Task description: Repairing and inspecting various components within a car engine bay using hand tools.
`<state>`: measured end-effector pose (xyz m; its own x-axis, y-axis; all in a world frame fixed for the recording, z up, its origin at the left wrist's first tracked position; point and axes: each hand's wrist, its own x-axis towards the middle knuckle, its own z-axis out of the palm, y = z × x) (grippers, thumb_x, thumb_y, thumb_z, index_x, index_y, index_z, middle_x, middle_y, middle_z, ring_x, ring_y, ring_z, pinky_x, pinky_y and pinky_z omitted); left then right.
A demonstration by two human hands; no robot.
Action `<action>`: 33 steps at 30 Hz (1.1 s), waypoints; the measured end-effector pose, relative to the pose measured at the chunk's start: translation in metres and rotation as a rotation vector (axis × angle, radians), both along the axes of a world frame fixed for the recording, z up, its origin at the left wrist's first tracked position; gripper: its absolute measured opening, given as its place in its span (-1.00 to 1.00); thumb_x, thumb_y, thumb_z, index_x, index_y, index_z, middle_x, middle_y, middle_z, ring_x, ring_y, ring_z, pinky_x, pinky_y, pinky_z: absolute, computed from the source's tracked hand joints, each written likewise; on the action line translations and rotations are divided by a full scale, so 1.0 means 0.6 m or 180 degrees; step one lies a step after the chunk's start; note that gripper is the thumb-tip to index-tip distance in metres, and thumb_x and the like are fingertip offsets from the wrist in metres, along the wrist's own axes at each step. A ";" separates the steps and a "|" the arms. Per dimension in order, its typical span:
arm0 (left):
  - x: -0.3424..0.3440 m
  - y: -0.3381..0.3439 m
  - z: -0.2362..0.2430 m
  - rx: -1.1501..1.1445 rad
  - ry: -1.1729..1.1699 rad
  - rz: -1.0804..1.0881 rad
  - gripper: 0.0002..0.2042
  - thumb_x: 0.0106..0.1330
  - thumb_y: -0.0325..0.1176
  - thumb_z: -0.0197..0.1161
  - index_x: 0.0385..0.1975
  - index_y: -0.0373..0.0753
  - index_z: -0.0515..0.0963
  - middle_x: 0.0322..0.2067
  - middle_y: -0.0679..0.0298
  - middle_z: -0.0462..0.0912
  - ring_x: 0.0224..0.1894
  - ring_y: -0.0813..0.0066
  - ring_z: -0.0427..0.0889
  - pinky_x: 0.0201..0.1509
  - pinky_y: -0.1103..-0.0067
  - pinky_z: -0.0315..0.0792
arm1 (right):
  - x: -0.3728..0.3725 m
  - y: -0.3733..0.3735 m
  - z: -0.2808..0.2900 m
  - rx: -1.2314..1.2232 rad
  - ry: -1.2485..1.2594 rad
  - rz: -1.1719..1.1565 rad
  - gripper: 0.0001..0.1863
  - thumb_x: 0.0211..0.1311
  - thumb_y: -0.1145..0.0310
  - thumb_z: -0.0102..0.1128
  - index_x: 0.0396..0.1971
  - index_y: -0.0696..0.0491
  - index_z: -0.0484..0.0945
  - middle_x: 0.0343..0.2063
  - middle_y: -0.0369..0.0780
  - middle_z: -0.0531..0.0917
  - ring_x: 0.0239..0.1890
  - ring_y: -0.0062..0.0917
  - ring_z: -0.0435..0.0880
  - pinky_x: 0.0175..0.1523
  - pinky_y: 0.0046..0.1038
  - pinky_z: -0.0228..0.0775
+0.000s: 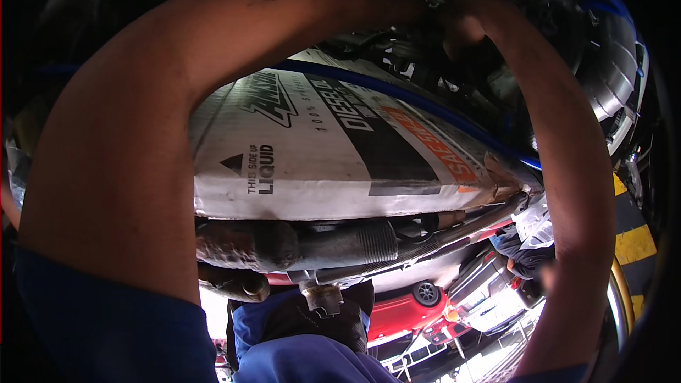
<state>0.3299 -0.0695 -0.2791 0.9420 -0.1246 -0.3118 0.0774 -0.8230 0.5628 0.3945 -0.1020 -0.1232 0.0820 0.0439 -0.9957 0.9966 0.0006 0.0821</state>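
Note:
Both my arms reach up into a dark engine bay. My left hand (408,8) is deep in shadow among metal and black engine parts (408,50), its fingers hidden. Close beside it, my right hand (469,25) bends inward with the fingers curled. What it grips, if anything, is lost in the dark. Below the hands a blue hose (383,86) runs across the top of a white printed cardboard sheet (305,163) with black and orange patches. The sheet lies between my forearms.
A ribbed dark pipe (347,245) crosses below the cardboard. At the right are a silvery duct (611,64) and a yellow-and-black striped surface (635,245). Lower down, a red car (401,315), a silver vehicle (489,287) and another person (528,262) are in the background.

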 end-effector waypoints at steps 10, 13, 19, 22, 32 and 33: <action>0.001 0.024 -0.070 -0.0344 -0.0431 0.0492 -0.71 0.28 -0.19 0.26 -0.07 -0.09 0.74 -0.20 0.20 0.81 -0.12 0.20 0.80 -0.04 0.31 0.65 | 0.004 0.012 -0.028 -0.0064 0.0188 0.0150 -0.51 0.06 0.08 0.48 -0.06 0.07 0.76 -0.08 -0.11 0.78 -0.02 -0.27 0.76 0.06 -0.21 0.59; 0.018 -0.008 -0.017 0.0108 -0.0176 -0.0020 -0.71 0.30 -0.17 0.27 -0.05 -0.07 0.73 -0.20 0.20 0.80 -0.12 0.19 0.79 -0.04 0.31 0.64 | 0.029 -0.029 0.027 0.0352 0.0161 0.0326 -0.51 0.09 0.10 0.48 -0.02 0.06 0.74 -0.05 -0.12 0.78 -0.01 -0.27 0.75 0.06 -0.22 0.59; 0.001 0.000 -0.033 0.0195 -0.0765 -0.0393 -0.71 0.37 -0.10 0.24 -0.01 0.01 0.71 -0.22 0.21 0.79 -0.16 0.22 0.78 -0.07 0.31 0.64 | 0.011 -0.018 0.066 0.0614 0.0250 0.0369 -0.53 -0.08 0.19 0.63 -0.08 -0.08 0.79 -0.07 -0.25 0.80 -0.02 -0.32 0.76 0.07 -0.31 0.61; -0.004 0.017 -0.051 0.0524 -0.0454 -0.0209 -0.68 0.39 -0.05 0.22 0.06 0.07 0.68 -0.18 0.20 0.78 -0.15 0.26 0.77 -0.06 0.32 0.63 | 0.003 0.004 0.029 0.0707 0.0074 0.0422 -0.54 -0.08 0.21 0.63 -0.09 -0.06 0.80 -0.06 -0.24 0.80 0.00 -0.32 0.76 0.07 -0.29 0.61; -0.005 0.007 -0.011 -0.0181 -0.0080 0.0192 -0.66 0.47 -0.04 0.12 0.10 0.05 0.66 -0.15 0.28 0.78 -0.12 0.36 0.77 -0.04 0.36 0.62 | 0.064 -0.012 -0.033 -0.0257 0.0225 -0.0243 -0.63 0.10 0.26 0.49 -0.13 0.16 0.76 -0.08 -0.08 0.78 -0.05 -0.22 0.75 0.03 -0.16 0.58; 0.006 0.001 -0.004 0.0116 -0.0320 -0.0012 -0.65 0.48 -0.03 0.11 0.11 0.03 0.65 -0.15 0.29 0.78 -0.12 0.37 0.77 -0.03 0.37 0.62 | 0.093 -0.037 -0.028 -0.0029 0.0246 -0.0374 -0.62 0.06 0.24 0.53 -0.14 0.13 0.77 -0.09 -0.09 0.79 -0.06 -0.23 0.75 0.02 -0.17 0.59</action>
